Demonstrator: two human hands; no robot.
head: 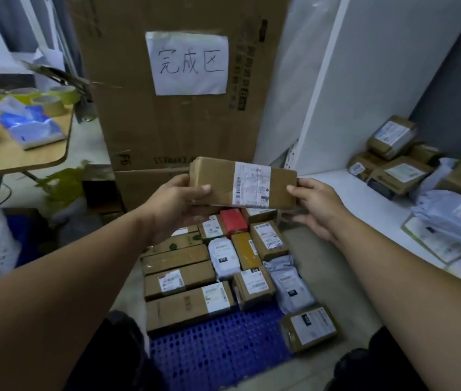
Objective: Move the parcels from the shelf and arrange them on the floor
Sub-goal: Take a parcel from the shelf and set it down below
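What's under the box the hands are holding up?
Below the brown box, gripped by the left hand and right hand, parcels lie in rows on the floor: a red box, cardboard boxes, grey bags. The box hides the farthest ones.

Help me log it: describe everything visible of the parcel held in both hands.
The parcel is a long brown cardboard box, closed, with a white label, print blurred, wrapped round its right half. It hangs roughly level above the floor parcels, left hand gripping its left end, right hand its right end.

Bare blue mat [212,356] before packed parcels [178,280]
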